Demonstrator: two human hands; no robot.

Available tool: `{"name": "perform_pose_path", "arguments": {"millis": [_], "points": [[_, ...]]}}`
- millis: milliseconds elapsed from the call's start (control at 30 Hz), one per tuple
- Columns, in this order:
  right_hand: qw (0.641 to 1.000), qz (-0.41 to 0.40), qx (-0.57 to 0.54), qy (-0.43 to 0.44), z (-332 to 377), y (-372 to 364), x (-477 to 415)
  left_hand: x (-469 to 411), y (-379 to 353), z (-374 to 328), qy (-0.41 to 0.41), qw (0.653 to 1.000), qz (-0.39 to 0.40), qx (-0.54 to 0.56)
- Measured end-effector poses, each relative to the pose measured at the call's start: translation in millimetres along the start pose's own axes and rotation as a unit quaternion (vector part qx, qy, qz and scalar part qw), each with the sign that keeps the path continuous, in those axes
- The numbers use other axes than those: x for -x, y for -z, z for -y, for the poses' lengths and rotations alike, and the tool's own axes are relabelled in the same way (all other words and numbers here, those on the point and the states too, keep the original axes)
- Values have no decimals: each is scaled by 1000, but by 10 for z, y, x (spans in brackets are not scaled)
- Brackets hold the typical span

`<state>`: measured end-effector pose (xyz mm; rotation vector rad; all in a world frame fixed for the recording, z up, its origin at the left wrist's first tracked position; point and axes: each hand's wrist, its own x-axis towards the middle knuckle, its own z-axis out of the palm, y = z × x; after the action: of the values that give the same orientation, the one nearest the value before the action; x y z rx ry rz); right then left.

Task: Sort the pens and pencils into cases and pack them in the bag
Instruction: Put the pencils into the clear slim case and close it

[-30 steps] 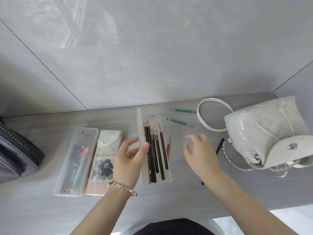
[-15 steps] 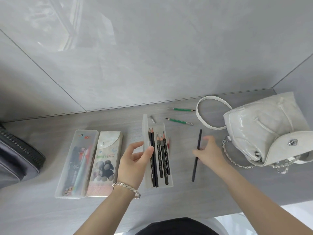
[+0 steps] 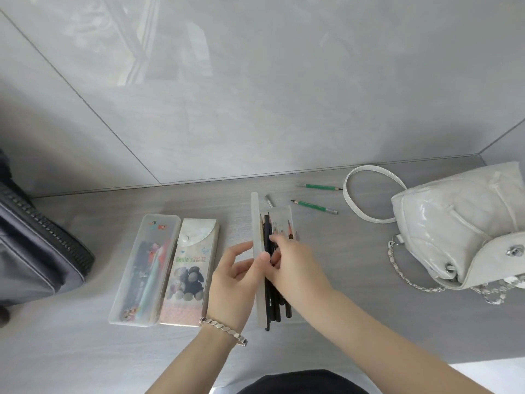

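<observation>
So, the open pencil case (image 3: 281, 213) was sat roughly mid-bench, with its lid (image 3: 254, 220) stood up on edge along the left side. That lid was pinched by the left hand (image 3: 235, 282), thumb on the inner face and fingers (image 3: 241, 248) curled round the outer one, and a chain bracelet (image 3: 223, 329) was worn on that wrist. The right hand (image 3: 295, 265) was laid over the tray with its fingers (image 3: 277, 239) bent down onto the dark pencils (image 3: 274, 308) packed inside. Whether one was actually gripped or just pressed couldn't be told, tbh. One black pencil (image 3: 267, 325) was poked out past the near end of the case. Two green pencils (image 3: 314, 207) were left loose on the bench (image 3: 341, 280) behind the case, well apart from it, and a short grey stub (image 3: 268, 201) was lying just off its far end. Over to the left, a clear case (image 3: 145, 268) with pens in it was lined up right beside a flap case (image 3: 189, 274) printed with "Smile". The white bag (image 3: 454, 231) was parked at the right with its strap (image 3: 366, 194) looped out, and a dark bag (image 3: 34, 251) was seen at the far left edge.
</observation>
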<state>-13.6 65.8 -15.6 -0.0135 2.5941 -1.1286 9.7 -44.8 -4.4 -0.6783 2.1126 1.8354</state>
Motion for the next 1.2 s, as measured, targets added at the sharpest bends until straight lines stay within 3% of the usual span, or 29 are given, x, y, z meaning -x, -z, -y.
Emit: {"name": "perform_pose_path", "arguments": {"millis": [100, 233, 433, 567, 633, 700, 733, 800, 867, 1033, 1200], "points": [[996, -15, 62, 56, -8, -43, -16, -11, 18, -9, 5, 1000, -6, 16], [958, -107, 181, 196, -171, -174, 18, -67, 66, -49, 6, 999, -28, 31], [943, -101, 267, 169, -181, -264, -53, -121, 139, -79, 5, 999, -26, 39], [949, -96, 238, 182, -136, -350, -105, -146, 158, -24, 16, 998, -38, 37], [961, -116, 164, 190, -142, -315, -143, -172, 191, 1, 16, 998, -46, 39], [979, -150, 88, 109, -207, -188, -238, -198, 235, -2, 9, 998, -50, 43], [988, -130, 77, 37, -273, -113, -317, -224, 262, -1, 13, 997, -56, 49], [983, -34, 127, -131, -443, -39, -473, -275, 313, 17, 23, 996, -72, 52], [959, 36, 196, -202, -566, -104, -532, -317, 343, 33, 21, 996, -82, 41], [967, 33, 140, -212, -613, -228, -583, -384, 362, 59, 17, 996, -88, 25], [986, -27, 89, -142, -547, -88, -914, -398, 336, 119, 21, 997, -70, 34]]}}
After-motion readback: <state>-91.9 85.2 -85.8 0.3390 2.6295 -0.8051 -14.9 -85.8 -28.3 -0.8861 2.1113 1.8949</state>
